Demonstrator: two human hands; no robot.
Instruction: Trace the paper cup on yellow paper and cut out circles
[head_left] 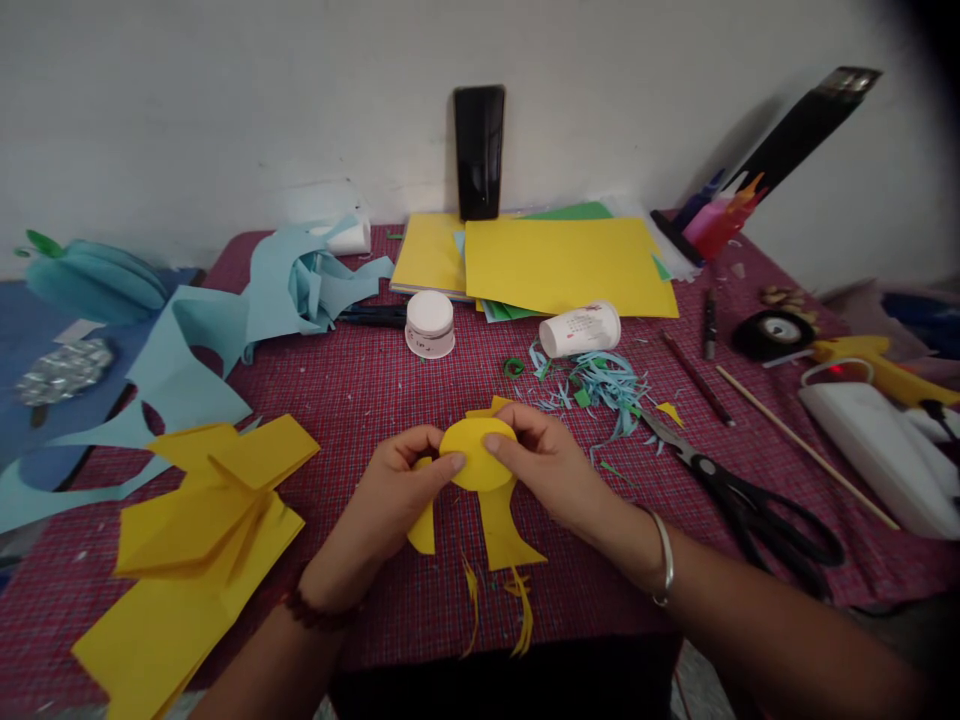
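The yellow paper oval is in front of you over the near part of the tablecloth, with your left hand pinching its left edge and your right hand pinching its upper right. It looks light and fairly stiff but likely to crease under a hard squeeze, so a soft hold at the rim should suit it best. Yellow offcuts show just beneath it, and the scissors lie well apart to your right.
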